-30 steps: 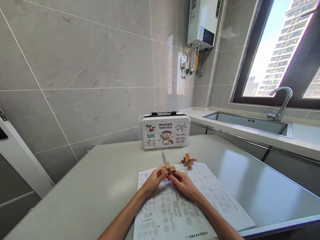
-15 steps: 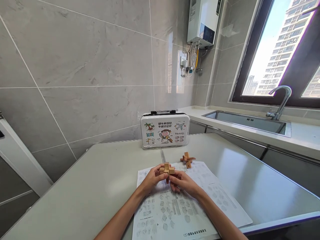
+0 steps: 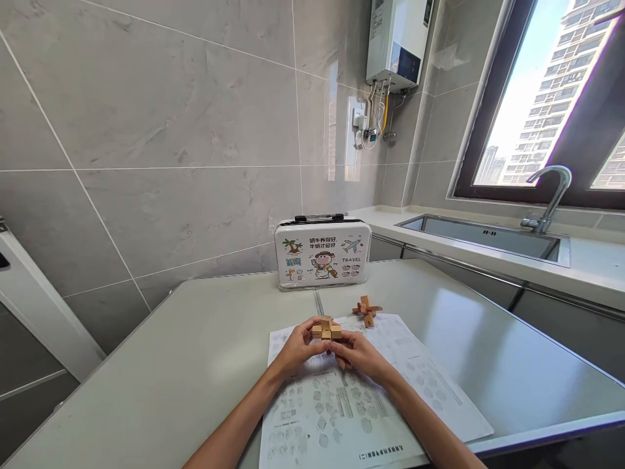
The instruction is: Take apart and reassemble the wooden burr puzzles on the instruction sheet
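Note:
A light-brown wooden burr puzzle (image 3: 326, 329) of crossed blocks is held between both hands above the printed sheet. My left hand (image 3: 303, 347) is closed on its left side, fingers behind and thumb at the front. My right hand (image 3: 359, 354) grips it from the right, its thumb meeting the left thumb at the puzzle's lower front and some fingers curled below. The puzzle's underside is mostly hidden by the hands. A second, darker wooden puzzle (image 3: 367, 311) rests behind the right hand, at the sheet's far edge.
The paper sheet (image 3: 342, 417) with small printed diagrams lies under the hands on a pale table (image 3: 209, 365). At the table's back stands a white cartoon case (image 3: 323, 254). To the right are a sink (image 3: 481, 238) and a faucet (image 3: 551, 195) on the counter.
The puzzle has tipped slightly in my hands. My thumbs have come closer together at its lower front, and the right fingers have curled up further beneath it.

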### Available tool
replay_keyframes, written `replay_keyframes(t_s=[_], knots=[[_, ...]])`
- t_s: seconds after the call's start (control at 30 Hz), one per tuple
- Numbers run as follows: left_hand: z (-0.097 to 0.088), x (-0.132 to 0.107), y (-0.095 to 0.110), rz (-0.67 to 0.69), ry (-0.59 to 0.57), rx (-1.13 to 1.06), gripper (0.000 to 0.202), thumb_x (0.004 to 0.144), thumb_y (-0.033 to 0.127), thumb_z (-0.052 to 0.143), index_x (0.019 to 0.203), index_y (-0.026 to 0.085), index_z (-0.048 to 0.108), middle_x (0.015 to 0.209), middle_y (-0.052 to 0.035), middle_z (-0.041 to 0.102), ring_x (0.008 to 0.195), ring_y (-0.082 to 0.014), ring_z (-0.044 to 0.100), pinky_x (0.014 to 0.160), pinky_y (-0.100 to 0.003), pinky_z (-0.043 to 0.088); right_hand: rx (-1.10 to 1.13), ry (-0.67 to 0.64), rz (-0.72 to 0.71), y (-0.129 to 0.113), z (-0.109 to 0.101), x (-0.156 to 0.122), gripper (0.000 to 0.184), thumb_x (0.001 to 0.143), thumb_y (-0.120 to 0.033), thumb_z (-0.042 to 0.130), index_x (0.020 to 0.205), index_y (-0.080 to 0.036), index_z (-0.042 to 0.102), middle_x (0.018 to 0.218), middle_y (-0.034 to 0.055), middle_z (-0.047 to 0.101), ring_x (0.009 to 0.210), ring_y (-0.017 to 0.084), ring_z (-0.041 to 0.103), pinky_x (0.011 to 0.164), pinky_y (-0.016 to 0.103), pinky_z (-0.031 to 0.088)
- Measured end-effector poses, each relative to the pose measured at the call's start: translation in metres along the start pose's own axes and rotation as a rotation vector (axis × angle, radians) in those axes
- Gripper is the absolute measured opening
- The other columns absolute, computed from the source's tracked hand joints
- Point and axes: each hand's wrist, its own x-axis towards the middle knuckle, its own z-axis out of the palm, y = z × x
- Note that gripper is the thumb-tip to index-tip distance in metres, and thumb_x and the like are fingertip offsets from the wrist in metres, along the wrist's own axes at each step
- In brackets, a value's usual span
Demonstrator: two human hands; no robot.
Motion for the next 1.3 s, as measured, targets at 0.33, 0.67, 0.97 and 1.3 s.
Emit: replay_keyframes(t_s=[0.33, 0.67, 0.97, 1.3], knots=[[0.0, 0.002, -0.012, 0.072, 0.15, 0.187, 0.064, 0.075, 0.032, 0.089, 0.132, 0.023, 0.062, 0.134, -0.0107, 0.069, 0.128, -0.0285, 0.063, 0.112, -0.041, 0.046, 0.038, 0.22, -0.048, 0.008, 0.0, 0.006, 0.043, 0.083, -0.057, 0.076, 0.105, -0.02, 0.069, 0.08, 0.0014, 0.067, 0.053, 0.011, 0.052, 0.05, 0.026, 0.038], [0.0, 0.003, -0.008, 0.08, 0.18, 0.182, 0.06, 0.078, 0.036, 0.088, 0.131, 0.023, 0.062, 0.137, -0.0122, 0.068, 0.128, -0.0298, 0.064, 0.114, -0.046, 0.046, 0.029, 0.213, -0.096, 0.006, 0.0, 0.003, 0.044, 0.089, -0.058, 0.069, 0.116, -0.024, 0.065, 0.114, 0.0079, 0.071, 0.056, 0.013, 0.064, 0.043, 0.025, 0.038], [0.001, 0.004, -0.016, 0.055, 0.149, 0.19, 0.059, 0.08, 0.04, 0.085, 0.133, 0.027, 0.062, 0.131, -0.0101, 0.071, 0.122, -0.028, 0.066, 0.111, -0.048, 0.046, 0.07, 0.212, -0.122, 0.013, -0.002, 0.006, 0.038, 0.094, -0.055, 0.065, 0.114, -0.023, 0.061, 0.111, 0.0077, 0.071, 0.054, 0.013, 0.065, 0.043, 0.024, 0.036], [-0.003, 0.001, -0.019, 0.06, 0.194, 0.52, 0.051, 0.079, 0.036, 0.081, 0.127, 0.025, 0.066, 0.127, -0.0075, 0.071, 0.118, -0.0277, 0.065, 0.106, -0.044, 0.049, -0.049, 0.393, -0.112, 0.017, -0.007, 0.008, 0.047, 0.089, -0.056, 0.071, 0.12, -0.02, 0.068, 0.089, 0.004, 0.069, 0.071, 0.018, 0.06, 0.06, 0.028, 0.045]])
